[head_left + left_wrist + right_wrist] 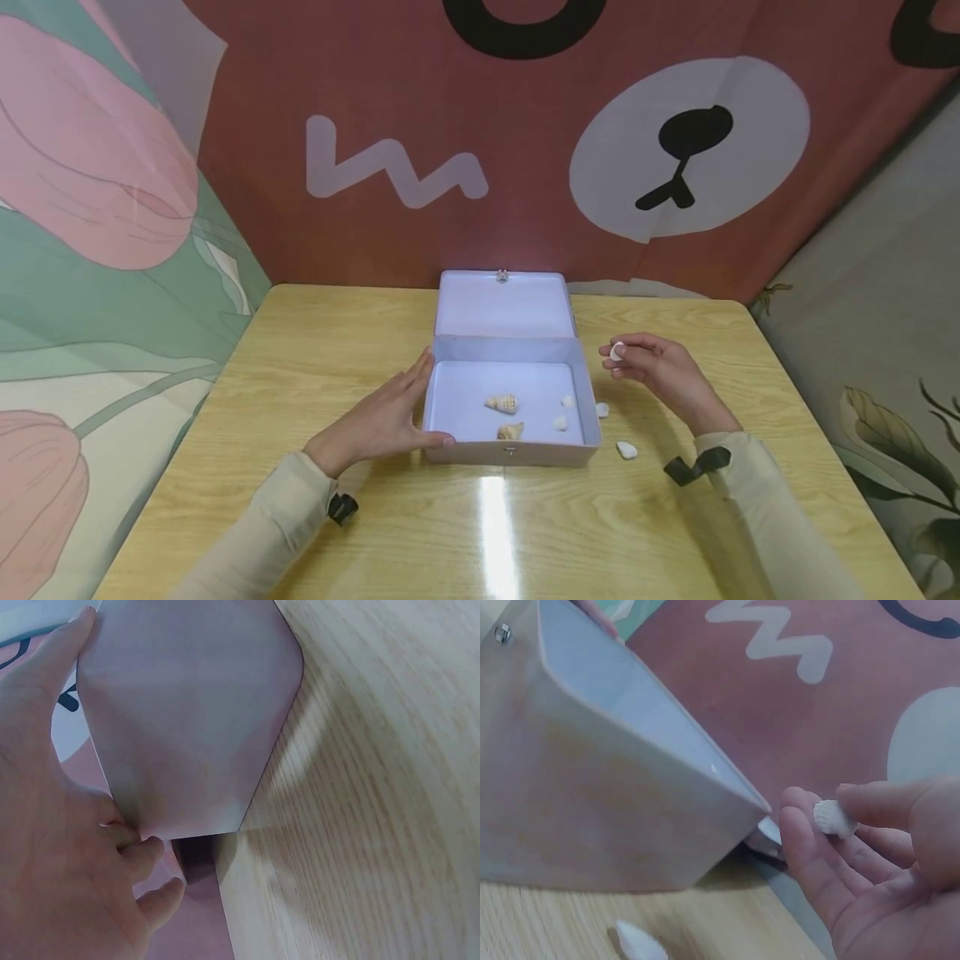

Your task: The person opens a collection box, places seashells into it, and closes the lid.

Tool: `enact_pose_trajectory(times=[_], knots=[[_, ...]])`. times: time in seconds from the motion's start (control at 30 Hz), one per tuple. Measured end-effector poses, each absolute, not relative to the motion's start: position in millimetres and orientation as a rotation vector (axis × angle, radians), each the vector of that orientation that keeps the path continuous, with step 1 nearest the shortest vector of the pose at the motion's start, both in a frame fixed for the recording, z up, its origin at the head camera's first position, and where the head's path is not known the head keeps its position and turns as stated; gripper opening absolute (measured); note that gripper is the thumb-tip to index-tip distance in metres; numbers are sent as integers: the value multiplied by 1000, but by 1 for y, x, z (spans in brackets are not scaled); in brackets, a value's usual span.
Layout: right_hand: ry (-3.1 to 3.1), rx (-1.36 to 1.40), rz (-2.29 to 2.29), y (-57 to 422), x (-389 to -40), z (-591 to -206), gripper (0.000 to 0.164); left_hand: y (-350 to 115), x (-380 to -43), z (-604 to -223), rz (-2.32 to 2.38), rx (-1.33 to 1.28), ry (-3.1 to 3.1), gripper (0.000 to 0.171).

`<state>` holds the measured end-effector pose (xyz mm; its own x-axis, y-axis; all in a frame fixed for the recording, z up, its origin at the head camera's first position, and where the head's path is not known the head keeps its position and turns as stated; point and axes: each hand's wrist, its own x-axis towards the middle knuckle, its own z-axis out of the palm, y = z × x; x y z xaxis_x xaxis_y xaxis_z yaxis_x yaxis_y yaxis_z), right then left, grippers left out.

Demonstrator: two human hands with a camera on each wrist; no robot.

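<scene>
A light metal box (512, 452) stands on the table with its hinged lid (502, 305) raised at the back. Inside lie a striped spiral shell (502, 403), a brownish shell (511, 431) and small white shells (560, 423). My left hand (386, 412) rests on the box's left side, thumb over the front rim and fingers along the side wall. Right of the box, above the table, my right hand (667, 375) pinches a white ribbed seashell (835, 818) between thumb and fingers. Two more white shells, one against the box and one nearer the front (626, 450), lie on the table.
The wooden table (337, 333) ends at a printed cloth backdrop (390, 242) close behind the lid. Patterned cloths hang along the left and right sides. A black strap (696, 467) hangs at the right wrist, and another black piece (342, 509) at the left.
</scene>
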<state>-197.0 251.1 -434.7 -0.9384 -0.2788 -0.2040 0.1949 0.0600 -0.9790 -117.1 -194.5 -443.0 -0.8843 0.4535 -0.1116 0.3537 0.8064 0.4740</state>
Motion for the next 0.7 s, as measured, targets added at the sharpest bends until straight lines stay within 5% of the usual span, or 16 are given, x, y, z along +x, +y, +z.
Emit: enact_pose_trajectory(times=[0.7], knots=[[1911,-261,-1935,224,-195,-412,52,-194,-117,-444,663,648,2783,133]])
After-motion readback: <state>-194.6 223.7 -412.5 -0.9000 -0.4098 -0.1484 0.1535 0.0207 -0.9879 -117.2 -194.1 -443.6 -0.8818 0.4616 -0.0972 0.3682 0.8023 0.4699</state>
